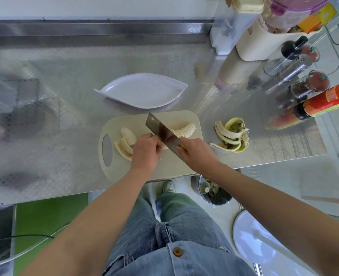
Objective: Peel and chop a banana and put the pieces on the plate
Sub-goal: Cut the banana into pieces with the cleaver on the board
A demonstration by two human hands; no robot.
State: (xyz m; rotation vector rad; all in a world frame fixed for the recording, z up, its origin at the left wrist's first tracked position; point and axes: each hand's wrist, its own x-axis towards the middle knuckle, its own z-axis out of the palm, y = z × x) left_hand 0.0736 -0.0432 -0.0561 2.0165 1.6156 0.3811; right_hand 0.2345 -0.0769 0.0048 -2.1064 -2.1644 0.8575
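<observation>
A beige cutting board (pixel 160 166) lies at the counter's front edge. My right hand (pixel 196 154) grips the handle of a cleaver (pixel 160 130), its blade slanting across the board. My left hand (pixel 145 150) pins a banana piece just left of the blade; the piece is mostly hidden under my fingers. Two long peeled banana halves (pixel 124 144) rest on the board's left side. A row of cut slices (pixel 185 130) sits right of the blade. The white leaf-shaped plate (pixel 142 90) stands behind the board, with nothing on it.
The banana peel (pixel 232 136) lies on the steel counter right of the board. Bottles, spice jars and a cream container (pixel 264 42) crowd the back right. A bin with scraps (pixel 214 192) stands on the floor beneath the counter edge.
</observation>
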